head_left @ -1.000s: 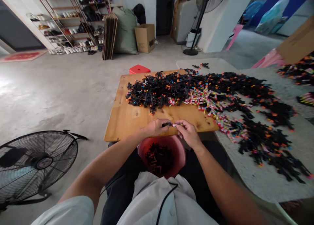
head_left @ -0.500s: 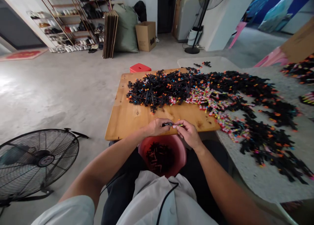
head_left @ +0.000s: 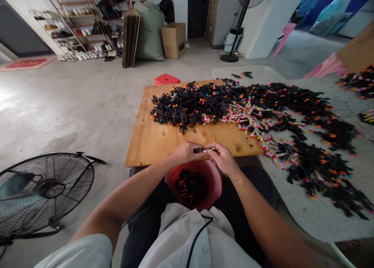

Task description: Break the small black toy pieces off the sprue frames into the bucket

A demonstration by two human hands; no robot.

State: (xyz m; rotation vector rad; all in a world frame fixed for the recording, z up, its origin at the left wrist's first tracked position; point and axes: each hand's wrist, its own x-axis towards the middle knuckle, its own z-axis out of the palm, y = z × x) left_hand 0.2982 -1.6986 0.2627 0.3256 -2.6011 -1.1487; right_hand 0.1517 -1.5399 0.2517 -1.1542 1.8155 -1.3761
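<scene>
Head camera view, looking down at a seated person's 2 bare hands, which meet at the near edge of a wooden board (head_left: pixel 152 141). The left hand (head_left: pixel 184 152) pinches a small black plastic piece (head_left: pixel 198 149) between thumb and fingers. The right hand (head_left: pixel 223 159) pinches a thin pale stick (head_left: pixel 210 149) with a coloured tip. Both hands are closed on their parts, and the 2 parts touch end to end between the fingertips; whether they are joined is too small to tell.

Directly below the hands, between the person's knees, sits a red bucket (head_left: pixel 214 180) holding a heap of finished black pieces. Farther back on the board lies a large pile of black plastic parts (head_left: pixel 189 104) with orange and blue tips. Just to its right runs a band of pink and yellow sticks (head_left: pixel 251 118). More black parts spread over a grey speckled table (head_left: pixel 309 217) on the right.

On the concrete floor at lower left stands a black floor fan (head_left: pixel 43 192). A red stool (head_left: pixel 166 79) shows behind the board. A cardboard box (head_left: pixel 173 40) and shoe racks (head_left: pixel 76 24) stand at the far wall.
</scene>
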